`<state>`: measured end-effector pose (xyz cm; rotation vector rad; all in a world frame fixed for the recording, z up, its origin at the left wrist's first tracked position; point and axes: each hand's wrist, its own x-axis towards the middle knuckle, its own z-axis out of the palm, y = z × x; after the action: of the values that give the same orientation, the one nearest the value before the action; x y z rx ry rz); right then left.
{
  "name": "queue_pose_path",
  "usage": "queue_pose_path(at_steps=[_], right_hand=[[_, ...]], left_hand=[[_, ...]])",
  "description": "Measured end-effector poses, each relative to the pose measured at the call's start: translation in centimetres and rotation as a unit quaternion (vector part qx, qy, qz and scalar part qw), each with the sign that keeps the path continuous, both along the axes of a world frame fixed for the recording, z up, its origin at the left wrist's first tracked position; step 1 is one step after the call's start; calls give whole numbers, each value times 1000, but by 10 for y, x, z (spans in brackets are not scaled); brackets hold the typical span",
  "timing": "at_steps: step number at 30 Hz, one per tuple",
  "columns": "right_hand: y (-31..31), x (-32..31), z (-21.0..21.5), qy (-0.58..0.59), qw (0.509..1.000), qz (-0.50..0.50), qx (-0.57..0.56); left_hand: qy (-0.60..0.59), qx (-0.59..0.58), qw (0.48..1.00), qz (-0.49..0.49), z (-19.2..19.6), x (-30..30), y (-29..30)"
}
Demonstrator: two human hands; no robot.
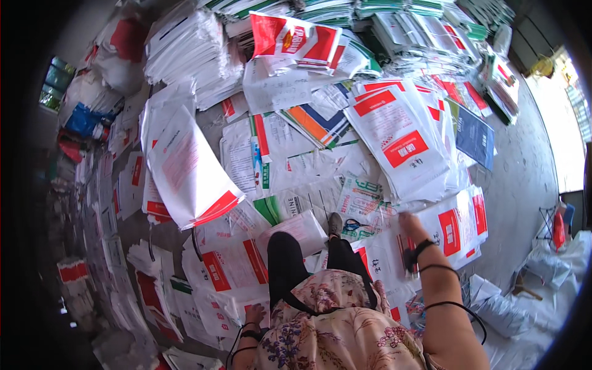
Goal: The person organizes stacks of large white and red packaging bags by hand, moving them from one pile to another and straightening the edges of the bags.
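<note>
My right hand (409,226) is stretched forward over flat white sacks with red print (449,230), smeared by motion, so its fingers do not show clearly. Low beside my left thigh, my left hand (254,314) is close to a red-and-white sack (225,269); its fingers are too small to read. A pair of scissors (353,226) with dark blue handles lies on printed plastic near my shoe. Ahead on the left, one white sack with a red end (188,169) is curved and raised above others. Ahead on the right sits a fanned pile of red-and-white sacks (401,139).
Tall stacks of folded sacks (188,58) line the far side. A dark blue sack (473,135) lies at the right edge of the pile, beside grey floor (524,160). Bundled white plastic (502,308) lies at the lower right. More sacks (157,302) cover the left.
</note>
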<state>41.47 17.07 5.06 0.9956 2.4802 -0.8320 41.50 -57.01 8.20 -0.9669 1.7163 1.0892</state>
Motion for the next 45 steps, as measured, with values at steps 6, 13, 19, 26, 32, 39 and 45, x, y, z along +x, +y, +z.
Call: queue_pose_path(at_steps=[6,13,19,26,32,39,45], right_hand=[[47,-188,46,133,979,-123,-91],[-68,-224,36,94,981,144,-91],[-92,-114,-23,-134,977,124,-105],[-133,-80,35,-254,917,-274,-144],[-196,-146,17,-199,954,-160,-158],[-204,-276,9,-196,950,-134,-202],[-125,-292,-90,-241,961,67,-117]], left_hand=[[49,32,983,-173,15,-84,69],[98,2,990,-97,15,-172,99],[50,28,986,-157,-3,-231,85],[95,7,971,-220,-82,-356,-7],[93,60,993,-32,-68,-496,25],[35,40,998,-27,-104,-533,45],[26,52,998,-27,-136,-515,88]])
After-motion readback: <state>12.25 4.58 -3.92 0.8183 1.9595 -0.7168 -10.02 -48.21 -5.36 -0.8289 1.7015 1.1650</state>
